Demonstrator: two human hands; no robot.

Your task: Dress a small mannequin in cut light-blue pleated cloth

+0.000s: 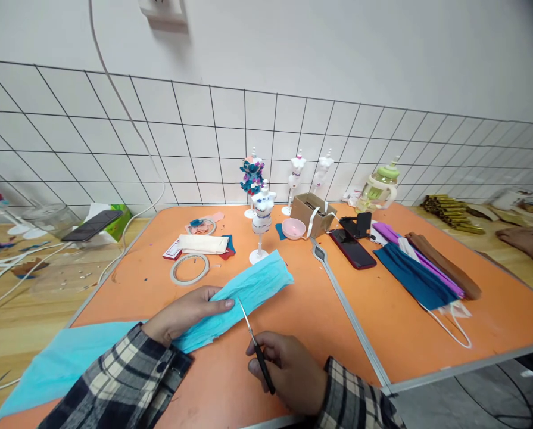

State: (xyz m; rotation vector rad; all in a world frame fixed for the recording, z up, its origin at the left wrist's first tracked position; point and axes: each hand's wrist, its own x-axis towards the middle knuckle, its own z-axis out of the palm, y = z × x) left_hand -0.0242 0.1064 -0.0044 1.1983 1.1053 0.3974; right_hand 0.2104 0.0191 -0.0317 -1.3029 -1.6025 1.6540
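Observation:
A strip of turquoise crepe paper (259,280), folded in layers, is gripped by my left hand (197,313), thumb on top. More of the same light blue paper (69,357) trails under my left forearm to the table's near left edge. My right hand (284,366) is closed around small scissors (259,357) with dark handles. Their metal tip reaches over the strip's lower edge, just right of my left thumb; the blades look closed. Behind the strip stands a small white dress form (263,208) on a round base.
Tape rolls (189,269) and a folded cream strip (202,243) lie left on the orange table (329,328). A pink bowl (293,228), cardboard box (313,214), phone (352,248), bottle (377,187) and blue folded paper (415,274) are right. A metal seam (351,316) crosses the tabletop.

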